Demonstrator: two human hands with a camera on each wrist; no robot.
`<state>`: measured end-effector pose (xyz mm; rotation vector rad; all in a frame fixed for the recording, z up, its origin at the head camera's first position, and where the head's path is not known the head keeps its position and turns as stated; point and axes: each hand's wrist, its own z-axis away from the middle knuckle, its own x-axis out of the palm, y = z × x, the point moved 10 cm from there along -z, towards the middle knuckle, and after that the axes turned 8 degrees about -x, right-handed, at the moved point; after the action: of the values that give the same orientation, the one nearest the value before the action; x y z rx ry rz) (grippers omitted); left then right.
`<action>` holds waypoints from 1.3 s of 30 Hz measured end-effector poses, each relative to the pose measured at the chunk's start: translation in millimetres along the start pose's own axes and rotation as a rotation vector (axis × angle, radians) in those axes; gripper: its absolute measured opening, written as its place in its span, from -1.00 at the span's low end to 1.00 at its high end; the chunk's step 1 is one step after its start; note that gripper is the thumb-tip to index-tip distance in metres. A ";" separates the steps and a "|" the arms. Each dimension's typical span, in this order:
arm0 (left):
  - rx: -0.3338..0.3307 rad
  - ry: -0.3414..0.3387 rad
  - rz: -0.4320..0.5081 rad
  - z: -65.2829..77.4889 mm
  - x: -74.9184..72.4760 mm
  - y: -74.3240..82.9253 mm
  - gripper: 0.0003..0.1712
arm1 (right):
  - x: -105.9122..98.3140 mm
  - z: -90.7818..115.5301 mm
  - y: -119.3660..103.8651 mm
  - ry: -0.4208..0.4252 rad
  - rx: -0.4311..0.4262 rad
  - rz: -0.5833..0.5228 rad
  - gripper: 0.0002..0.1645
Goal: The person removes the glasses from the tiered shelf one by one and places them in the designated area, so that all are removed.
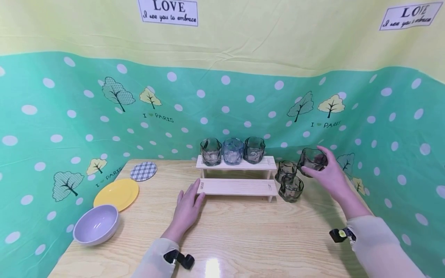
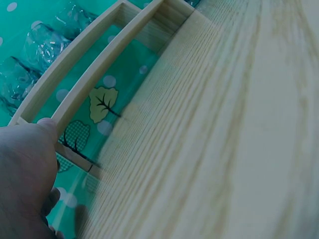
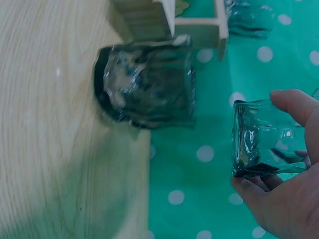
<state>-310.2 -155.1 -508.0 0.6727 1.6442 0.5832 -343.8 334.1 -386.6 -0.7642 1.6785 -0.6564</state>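
Note:
My right hand (image 1: 332, 175) grips a dark tinted glass (image 1: 309, 159), thumb on one side and fingers on the other, at the back right; in the right wrist view the held glass (image 3: 266, 137) lies tilted sideways. Two more dark glasses stand close together beside the rack, a rear glass (image 1: 286, 170) and a front glass (image 1: 291, 189). My left hand (image 1: 185, 208) touches the left end of the two-tier wooden rack (image 1: 236, 187), fingers mostly straight. On its upper tier sit a dark glass (image 1: 211, 152), a bluish glass (image 1: 233, 151) and another dark glass (image 1: 254, 150) in a row.
At the left of the wooden table (image 1: 236, 235) are a purple bowl (image 1: 96, 226), a yellow plate (image 1: 116, 195) and a round checked mat (image 1: 143, 171). A green dotted cloth (image 1: 208, 104) hangs behind and at both sides.

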 end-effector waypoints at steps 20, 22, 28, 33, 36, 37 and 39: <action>-0.010 -0.008 0.006 -1.2 0.3 -1.5 -0.24 | 12.1 -23.3 54.5 -0.022 0.009 0.040 0.43; -0.009 -0.008 0.006 -1.0 0.4 -1.6 -0.24 | 14.6 -24.3 59.6 -0.021 0.006 0.028 0.43; -0.012 -0.014 0.004 -0.8 1.9 -2.6 -0.25 | 23.5 -24.3 71.3 -0.029 -0.004 0.006 0.40; -0.010 -0.014 0.004 -0.9 1.5 -1.6 -0.25 | 28.7 -25.4 79.3 -0.028 0.000 0.008 0.37; -0.013 -0.015 0.005 -0.8 0.9 -1.2 -0.25 | 31.4 -27.2 84.2 -0.030 0.009 0.000 0.39; -0.016 -0.016 0.004 -0.8 0.9 -1.3 -0.25 | 32.6 -27.7 85.5 -0.035 0.013 -0.004 0.40; -0.021 -0.017 0.004 -0.6 0.7 -1.3 -0.25 | 35.1 -28.2 87.4 -0.043 0.019 -0.012 0.43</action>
<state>-311.0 -155.5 -509.2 0.6638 1.6191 0.5950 -390.4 363.5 -468.2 -0.7704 1.6275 -0.6582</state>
